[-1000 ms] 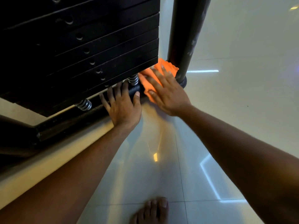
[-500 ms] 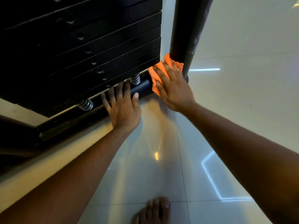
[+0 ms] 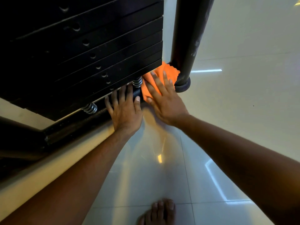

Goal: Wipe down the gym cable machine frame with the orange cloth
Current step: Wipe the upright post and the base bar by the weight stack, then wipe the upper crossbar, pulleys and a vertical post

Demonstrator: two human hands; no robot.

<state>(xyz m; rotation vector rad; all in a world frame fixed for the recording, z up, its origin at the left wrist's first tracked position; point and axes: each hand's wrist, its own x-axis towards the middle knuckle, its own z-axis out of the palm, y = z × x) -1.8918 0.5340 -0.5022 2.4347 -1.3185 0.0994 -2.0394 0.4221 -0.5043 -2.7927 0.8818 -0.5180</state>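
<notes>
The orange cloth (image 3: 168, 73) lies on the black base bar (image 3: 76, 130) of the cable machine, between the weight stack (image 3: 81, 51) and the black upright post (image 3: 190, 38). My right hand (image 3: 164, 98) presses flat on the cloth with straight, spread fingers. My left hand (image 3: 125, 109) rests flat on the base bar just left of the cloth, fingers stretched under the stack. The bar's end under the cloth is hidden.
Two steel springs (image 3: 90, 108) sit under the stack on the bar. The post ends in a round foot (image 3: 182, 86) on the glossy tiled floor (image 3: 235, 111). My bare foot (image 3: 159, 211) stands at the bottom edge.
My right hand slid the cloth from against the post back left along the bar toward the spring. My left hand stayed on the bar.
</notes>
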